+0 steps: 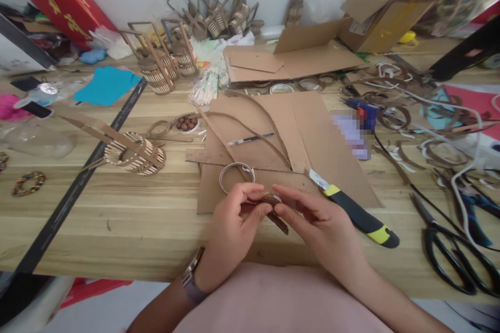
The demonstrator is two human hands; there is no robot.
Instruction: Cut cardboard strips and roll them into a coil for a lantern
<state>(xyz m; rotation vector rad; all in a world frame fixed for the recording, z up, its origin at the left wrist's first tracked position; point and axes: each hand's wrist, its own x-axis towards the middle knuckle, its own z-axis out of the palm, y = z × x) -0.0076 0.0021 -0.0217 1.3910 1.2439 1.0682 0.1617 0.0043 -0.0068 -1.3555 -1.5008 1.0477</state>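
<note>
Between my hands, above the table's front part, is a brown corrugated cardboard strip, curled at its upper end, with a short tail hanging down. My left hand, with a watch on its wrist, pinches the curled end between thumb and fingers. My right hand pinches the same end from the other side. Just behind the left fingers a roll of white tape lies on a flat cardboard sheet. A black and yellow utility knife with its blade out rests right of my right hand.
Black-handled scissors lie at the right edge, near a glue gun and cables. A small lidless basket of cardboard and sticks stands left, by a long black ruler. A pen and long strips lie on the sheet.
</note>
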